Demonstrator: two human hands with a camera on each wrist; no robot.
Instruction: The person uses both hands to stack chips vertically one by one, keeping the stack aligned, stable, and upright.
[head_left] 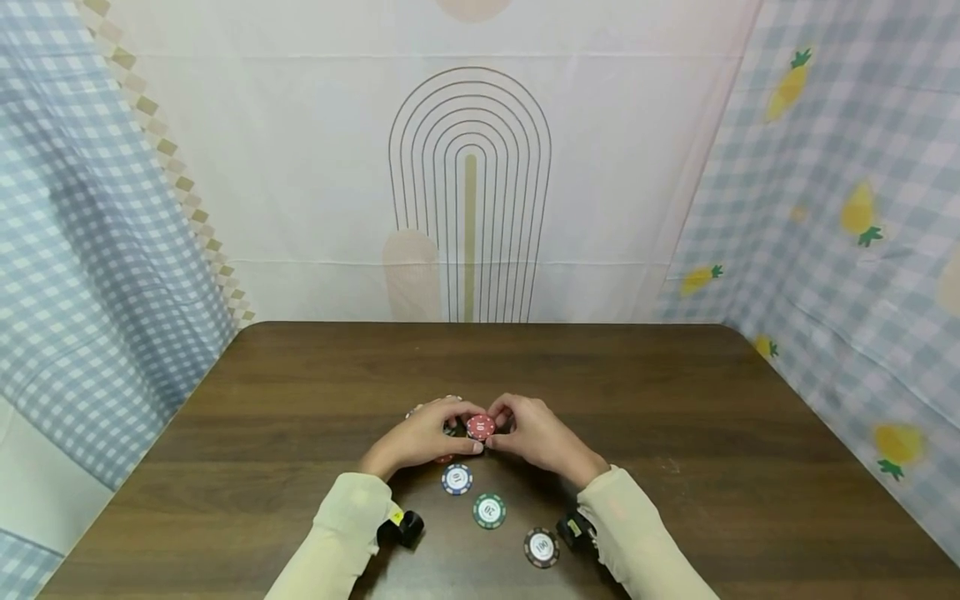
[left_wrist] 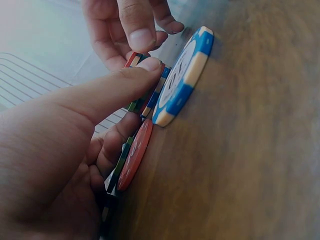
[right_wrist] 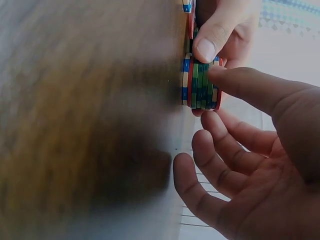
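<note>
A short stack of poker chips [head_left: 481,427], topped by a red one marked 10, stands on the table between both hands. Seen from the right wrist, the stack [right_wrist: 202,87] has blue, green and red edges. My left hand [head_left: 427,433] holds it from the left, thumb in front and fingers behind. From the right, my right hand [head_left: 534,429] pinches it between thumb and index finger, its other fingers loosely bent. Under and behind the left hand lie more chips, partly hidden, including a red chip [left_wrist: 135,155].
A blue chip [head_left: 457,479], a green chip [head_left: 489,511] and a black chip [head_left: 542,547] lie apart in a slanting row nearer the body. The brown wooden table [head_left: 300,367] reaches back to a hanging white cloth [head_left: 315,167]. Checked curtains [head_left: 840,275] flank it.
</note>
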